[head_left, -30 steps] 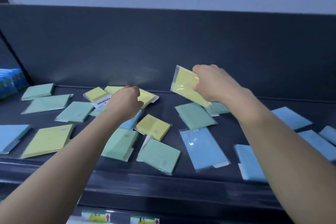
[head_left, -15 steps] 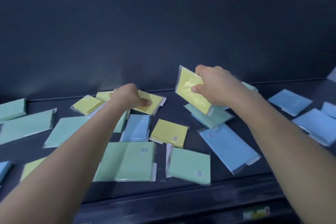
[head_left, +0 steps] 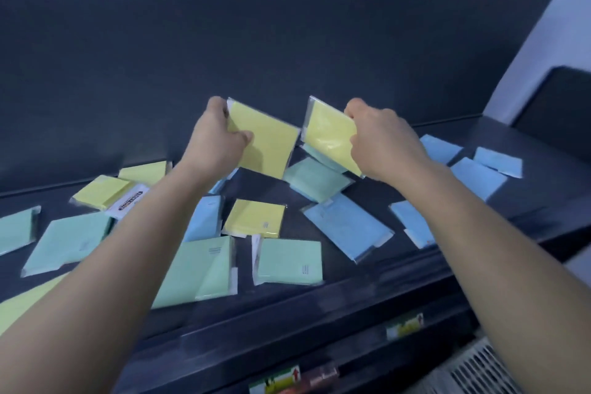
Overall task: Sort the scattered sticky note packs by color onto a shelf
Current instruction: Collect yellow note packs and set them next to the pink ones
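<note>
Both hands are raised above the dark shelf (head_left: 351, 294), each gripping a yellow sticky note pack. My left hand (head_left: 216, 137) holds a yellow pack (head_left: 267, 144) by its left edge. My right hand (head_left: 380, 141) holds another yellow pack (head_left: 327, 134) by its right edge. The two packs hang side by side, almost touching. More yellow packs lie on the shelf: one in the middle (head_left: 256, 217) and two at the left (head_left: 102, 192).
Green packs (head_left: 289, 261) and blue packs (head_left: 347, 225) lie scattered over the shelf, with more blue ones at the right (head_left: 478, 177). A dark back panel (head_left: 287, 51) rises behind. Price labels (head_left: 278, 381) sit on the front rail.
My left hand has picked a yellow pack off the shelf and lifted it up beside the one in my right hand. The view has shifted to the right.
</note>
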### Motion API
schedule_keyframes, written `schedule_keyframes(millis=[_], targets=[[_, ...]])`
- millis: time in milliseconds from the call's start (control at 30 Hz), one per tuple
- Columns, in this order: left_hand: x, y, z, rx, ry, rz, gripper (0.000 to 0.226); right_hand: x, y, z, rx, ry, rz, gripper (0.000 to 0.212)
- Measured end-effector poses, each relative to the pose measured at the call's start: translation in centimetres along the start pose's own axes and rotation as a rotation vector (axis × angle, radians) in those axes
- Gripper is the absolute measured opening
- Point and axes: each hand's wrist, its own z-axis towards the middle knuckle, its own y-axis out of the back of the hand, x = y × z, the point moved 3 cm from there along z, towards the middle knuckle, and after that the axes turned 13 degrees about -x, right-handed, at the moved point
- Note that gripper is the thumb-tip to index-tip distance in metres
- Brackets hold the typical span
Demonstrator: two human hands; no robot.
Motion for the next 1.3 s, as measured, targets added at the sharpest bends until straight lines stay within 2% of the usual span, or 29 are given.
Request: schedule_keyframes(millis=[133, 300, 467, 667, 867, 1067, 1300], targets=[[-4.9, -3.8, -4.2, 0.123, -0.093, -0.179, 0.031, -5.9, 4.3, -3.1, -0.075, -0.119, -0.047, 0.027], [-12.5, -10.6, -12.1, 0.329, -0.203, -0.253, 0.03, -15.5, 11.7, -10.0, -0.125, -0.299, -0.147, 0.032], [-21.7, -17.1, -23.1, 0.545, -0.363, -0.316, 0.027, -25.0, 20.9, -20.5, -0.21, -0.588, -0.249, 0.033], [-31.4, -22.8, -38.7, 0.868, -0.572, -0.462, 0.04, -33.4, 30.5, -34.7, -0.244, -0.837, -0.414, 0.04], [-39.1, -25.4, -53.3, 1.167, -0.706, -0.542, 0.024, -37.5, 39.3, -48.6, -0.3, -1.108, -0.583, 0.035], [-43.9, -26.7, -64.2, 1.423, -0.816, -0.558, 0.02, -38.9, 44.7, -59.1, -0.356, -1.388, -0.685, 0.037], [-47.9, -31.3, -69.3, 1.463, -0.817, -0.6, 0.016, -43.1, 48.2, -64.0, -0.362, -1.578, -0.816, 0.042]])
